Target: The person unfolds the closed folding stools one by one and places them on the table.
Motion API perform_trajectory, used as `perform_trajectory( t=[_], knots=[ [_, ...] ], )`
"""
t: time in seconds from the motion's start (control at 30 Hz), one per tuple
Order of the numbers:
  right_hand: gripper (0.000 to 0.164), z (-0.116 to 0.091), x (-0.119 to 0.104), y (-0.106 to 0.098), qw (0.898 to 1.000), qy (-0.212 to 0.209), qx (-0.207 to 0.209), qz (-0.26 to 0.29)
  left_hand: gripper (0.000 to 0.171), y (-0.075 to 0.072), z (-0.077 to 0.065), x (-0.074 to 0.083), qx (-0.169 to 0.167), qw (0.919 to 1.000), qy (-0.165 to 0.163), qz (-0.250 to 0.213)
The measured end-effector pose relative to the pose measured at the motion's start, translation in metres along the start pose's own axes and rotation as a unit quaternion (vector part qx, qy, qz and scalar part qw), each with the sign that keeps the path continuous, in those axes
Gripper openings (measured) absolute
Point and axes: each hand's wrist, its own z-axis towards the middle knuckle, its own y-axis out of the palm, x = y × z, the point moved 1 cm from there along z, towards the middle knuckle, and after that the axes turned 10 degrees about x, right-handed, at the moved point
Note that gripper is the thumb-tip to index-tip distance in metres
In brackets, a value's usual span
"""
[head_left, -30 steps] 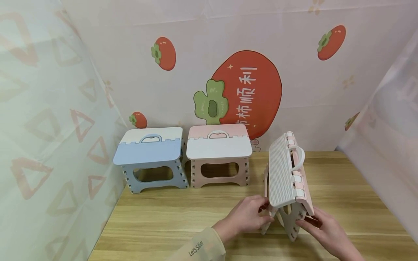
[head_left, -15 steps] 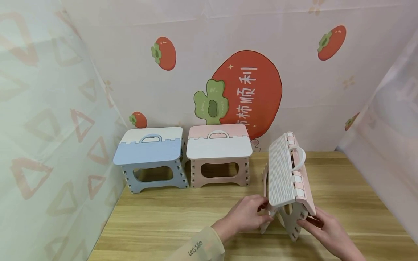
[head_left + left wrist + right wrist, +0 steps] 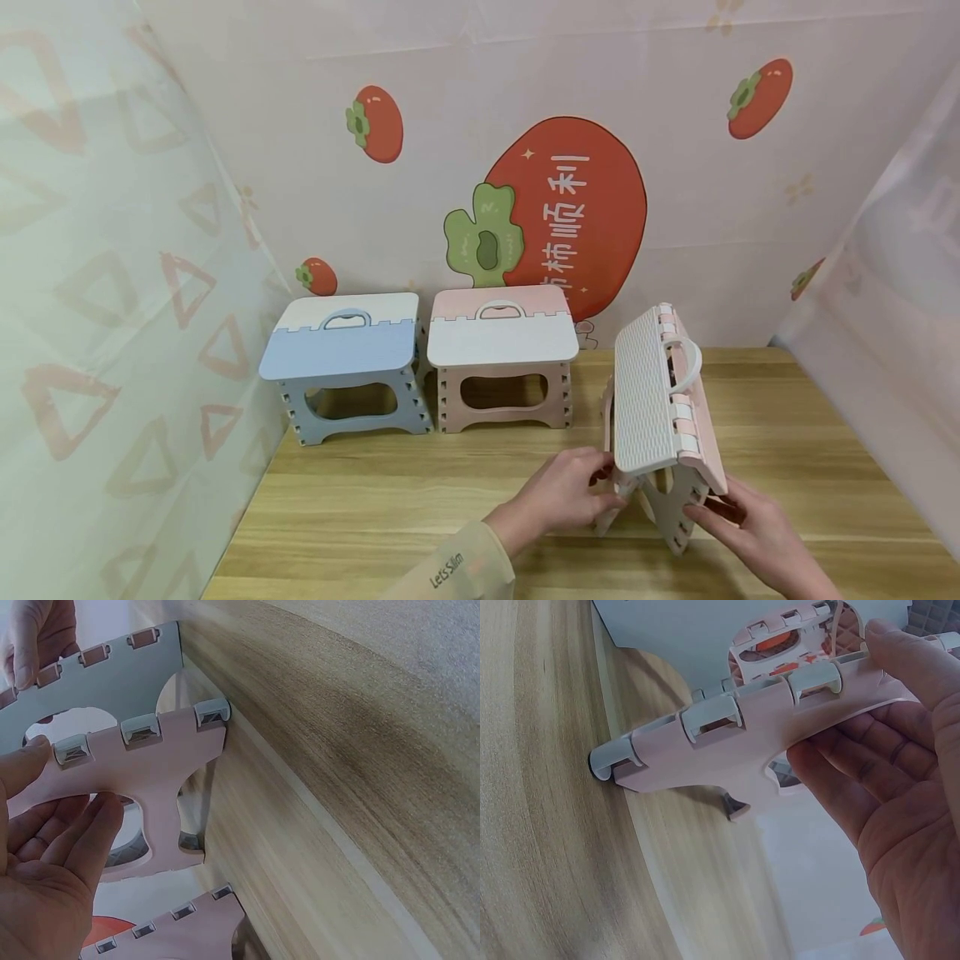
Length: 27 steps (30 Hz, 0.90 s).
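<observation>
A partly folded white and pink folding stool [image 3: 645,400] stands on the wooden table at the right, its two seat halves sloping down like a roof from the hinge line. A white carry handle [image 3: 688,367] sticks up at that hinge. My left hand [image 3: 562,493] grips the left leg panel, with the thumb on its hinged edge and fingers at the cut-out in the left wrist view. On the other side my right hand [image 3: 753,533] holds the right leg panel, thumb on top and fingers beneath in the right wrist view. The seat hides part of the legs.
A blue and white folding stool [image 3: 341,354] and a pink and white one [image 3: 504,342] stand unfolded side by side at the back left. Behind them hangs a printed backdrop [image 3: 300,167]; another sheet [image 3: 90,250] borders the left side.
The stool's two halves have spread slightly: its left side moved a little left, its right side a little right. Both hands keep their grip.
</observation>
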Motion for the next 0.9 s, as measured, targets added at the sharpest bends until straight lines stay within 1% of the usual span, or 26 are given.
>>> perform_trajectory(
  t=[0.27,0.47,0.9],
  knots=[
    [0.048,-0.0002,0.0009,-0.0009,1.000,0.007,-0.001,-0.012,0.038,0.0004,0.0005,-0.0014,0.000,1.0000,0.006,-0.001],
    [0.047,0.0002,0.0013,-0.0024,1.000,0.017,0.000,-0.012,0.038,-0.0001,0.0010,-0.0019,-0.001,1.0000,0.003,0.005],
    [0.045,0.0005,0.0022,-0.0043,1.000,0.003,0.006,-0.016,0.035,0.0009,0.0020,-0.0035,0.000,0.9999,0.006,0.016]
  ],
)
